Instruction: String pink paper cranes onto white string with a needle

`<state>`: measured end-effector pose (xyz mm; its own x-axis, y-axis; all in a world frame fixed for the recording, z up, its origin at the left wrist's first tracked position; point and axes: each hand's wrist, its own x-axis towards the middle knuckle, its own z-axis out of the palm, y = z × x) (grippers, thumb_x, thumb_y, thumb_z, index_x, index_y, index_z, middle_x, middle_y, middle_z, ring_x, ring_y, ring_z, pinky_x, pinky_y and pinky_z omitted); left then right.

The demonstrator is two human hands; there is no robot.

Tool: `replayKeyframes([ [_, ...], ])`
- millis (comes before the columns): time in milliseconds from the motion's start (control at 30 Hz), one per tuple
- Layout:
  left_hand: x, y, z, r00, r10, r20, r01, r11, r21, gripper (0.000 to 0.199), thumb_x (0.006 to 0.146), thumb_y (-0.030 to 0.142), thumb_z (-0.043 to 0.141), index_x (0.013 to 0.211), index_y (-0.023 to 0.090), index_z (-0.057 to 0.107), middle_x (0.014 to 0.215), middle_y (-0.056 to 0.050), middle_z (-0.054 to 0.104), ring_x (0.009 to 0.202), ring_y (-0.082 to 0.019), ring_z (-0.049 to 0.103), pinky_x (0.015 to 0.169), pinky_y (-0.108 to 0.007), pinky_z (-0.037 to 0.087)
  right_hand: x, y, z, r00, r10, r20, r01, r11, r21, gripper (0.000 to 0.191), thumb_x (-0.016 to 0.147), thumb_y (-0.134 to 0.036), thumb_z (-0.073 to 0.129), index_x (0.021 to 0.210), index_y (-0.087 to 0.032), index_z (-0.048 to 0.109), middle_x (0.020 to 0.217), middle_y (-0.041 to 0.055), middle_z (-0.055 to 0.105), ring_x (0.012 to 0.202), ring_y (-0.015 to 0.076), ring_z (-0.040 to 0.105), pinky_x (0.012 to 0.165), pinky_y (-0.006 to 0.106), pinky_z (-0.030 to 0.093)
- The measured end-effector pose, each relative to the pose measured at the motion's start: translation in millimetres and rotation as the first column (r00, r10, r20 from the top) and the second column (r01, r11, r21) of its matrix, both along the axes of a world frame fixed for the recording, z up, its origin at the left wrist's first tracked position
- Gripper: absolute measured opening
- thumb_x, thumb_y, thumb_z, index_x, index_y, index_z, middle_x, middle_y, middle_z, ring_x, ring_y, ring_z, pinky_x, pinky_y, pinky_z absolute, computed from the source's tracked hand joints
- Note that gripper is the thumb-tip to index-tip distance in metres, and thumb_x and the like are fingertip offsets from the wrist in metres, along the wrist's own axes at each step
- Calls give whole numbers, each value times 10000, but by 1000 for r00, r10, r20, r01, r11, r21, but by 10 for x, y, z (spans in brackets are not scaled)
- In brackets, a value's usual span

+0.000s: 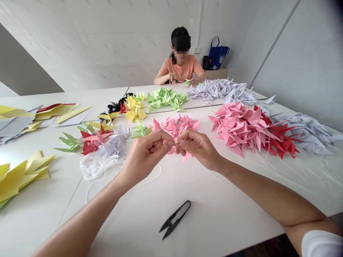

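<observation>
The left hand (146,155) and right hand (197,148) are both closing on a thin white thread (177,142), pinching it between their fingertips just above a heap of pink origami cranes (178,125), while black thread snips (175,219) are lying nearer on the white table (227,214).

The left forearm (85,217) and right forearm (270,192) reach in bare from the lower corners, angling inward to the centre. The left hand (147,157) and right hand (198,148) curl toward each other, each thumb pinched against the forefinger, fingertips (169,135) nearly touching. A white short sleeve (321,244) covers the right upper arm.
</observation>
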<state>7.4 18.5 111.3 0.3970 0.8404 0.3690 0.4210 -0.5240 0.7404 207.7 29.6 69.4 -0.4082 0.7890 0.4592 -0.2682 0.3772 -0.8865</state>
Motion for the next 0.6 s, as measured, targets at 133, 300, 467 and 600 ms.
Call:
replayKeyframes([
  [133,18,-54,38,1000,-10,5,10,999,53,149,957,222,570,853,182,668,534,86,274,476,-69,206,452,-235,180,0,-2,-5,998,39,-45,-41,998,-41,255,954,-416,682,853,-195,605,722,-21,586,710,131,614,765,324,549],
  [300,24,-25,25,999,37,7,-38,994,99,137,931,199,586,832,180,678,545,87,202,489,-76,192,464,-238,177,29,23,-15,997,-19,-71,13,996,-86,276,938,-421,707,820,-199,594,690,-21,600,722,140,624,747,311,533],
  [467,-17,79,-44,998,23,-52,-22,1000,21,214,973,254,521,856,171,680,583,55,384,521,-85,260,487,-238,209,135,76,111,955,-203,-216,184,977,-105,324,917,-477,715,785,-232,547,669,-43,507,728,139,598,778,318,555],
  [600,-25,138,-97,977,-60,-206,57,998,-20,225,981,246,486,835,177,643,648,36,515,556,-92,347,541,-231,286,321,114,324,896,-326,-301,296,944,-144,327,832,-500,793,802,-247,588,893,-6,629,947,161,665,911,347,588],
])
